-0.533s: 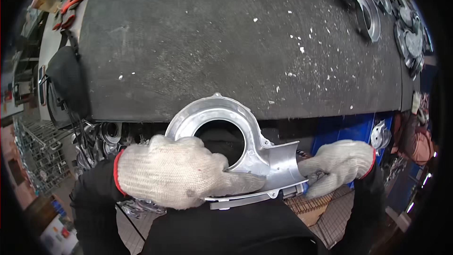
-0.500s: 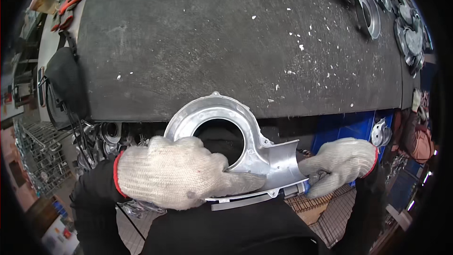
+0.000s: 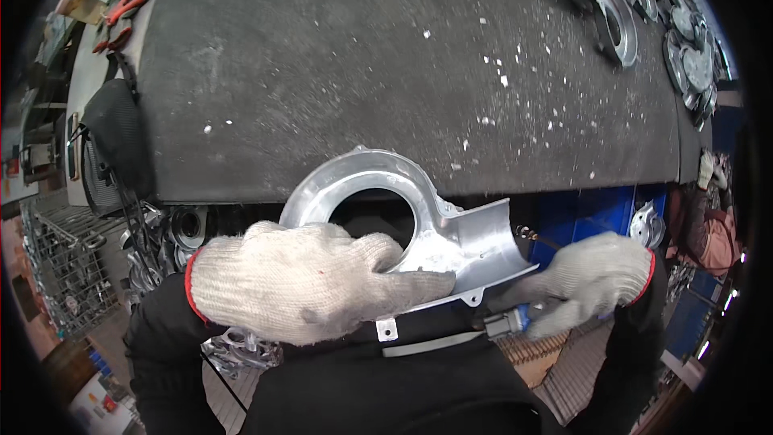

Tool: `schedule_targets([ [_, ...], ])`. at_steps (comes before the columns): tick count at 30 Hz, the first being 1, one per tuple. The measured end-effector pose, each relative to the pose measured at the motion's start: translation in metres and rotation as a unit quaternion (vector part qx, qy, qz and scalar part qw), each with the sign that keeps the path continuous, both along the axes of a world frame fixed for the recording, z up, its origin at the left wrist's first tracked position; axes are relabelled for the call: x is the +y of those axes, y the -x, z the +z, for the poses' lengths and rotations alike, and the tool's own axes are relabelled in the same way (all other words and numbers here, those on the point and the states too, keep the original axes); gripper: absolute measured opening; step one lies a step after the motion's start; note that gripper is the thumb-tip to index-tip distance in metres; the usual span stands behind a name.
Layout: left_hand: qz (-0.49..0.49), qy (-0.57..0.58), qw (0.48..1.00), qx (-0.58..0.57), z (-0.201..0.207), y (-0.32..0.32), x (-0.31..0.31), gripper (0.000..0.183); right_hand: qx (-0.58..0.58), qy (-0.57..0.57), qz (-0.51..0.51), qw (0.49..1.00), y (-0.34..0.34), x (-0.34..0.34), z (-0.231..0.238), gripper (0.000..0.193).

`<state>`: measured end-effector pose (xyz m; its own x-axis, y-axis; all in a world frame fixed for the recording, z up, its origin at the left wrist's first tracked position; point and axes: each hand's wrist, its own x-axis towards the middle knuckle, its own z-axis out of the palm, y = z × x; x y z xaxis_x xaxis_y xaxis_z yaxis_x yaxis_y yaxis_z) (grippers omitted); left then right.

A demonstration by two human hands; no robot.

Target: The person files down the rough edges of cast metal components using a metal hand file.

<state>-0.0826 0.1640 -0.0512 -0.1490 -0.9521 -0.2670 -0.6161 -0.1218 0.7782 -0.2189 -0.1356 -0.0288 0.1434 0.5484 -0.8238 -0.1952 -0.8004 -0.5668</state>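
Note:
A shiny cast-metal scroll-shaped housing (image 3: 475, 229), with a round opening and a trough-like outlet, is held tilted at the table's front edge. My left hand (image 3: 298, 282), in a white knitted glove with a red cuff, grips its near side, the thumb lying along the inner face. My right hand (image 3: 592, 278), gloved alike, closes round a file tool (image 3: 431, 345) with a long flat grey blade and a grey-and-blue head. The blade points left, below the housing and apart from it. Part of the tool's body is hidden in my right hand.
The dark table (image 3: 322, 72) carries scattered pale metal chips. More metal castings (image 3: 616, 24) lie at its far right. A black mesh piece (image 3: 117, 145) and red-and-grey gloves (image 3: 125, 12) are at the left. Under the table are a blue bin (image 3: 600, 213) and wire baskets (image 3: 72, 266).
The housing has tilted, its outlet end shifting slightly right. The file tool's blade has dropped away from the housing's lower edge, and more of its head now shows.

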Motion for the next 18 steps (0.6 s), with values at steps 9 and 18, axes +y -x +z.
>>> schedule_targets([
  [9,0.278,0.056,0.944,0.167,-0.004,0.005,0.021,0.08,-0.131,-0.124,-0.362,0.914,0.042,0.038,0.005,0.068],
  [18,0.372,0.04,0.907,0.192,-0.006,0.025,0.015,0.078,-0.27,0.048,-0.326,0.904,0.074,0.075,0.0,0.079],
])
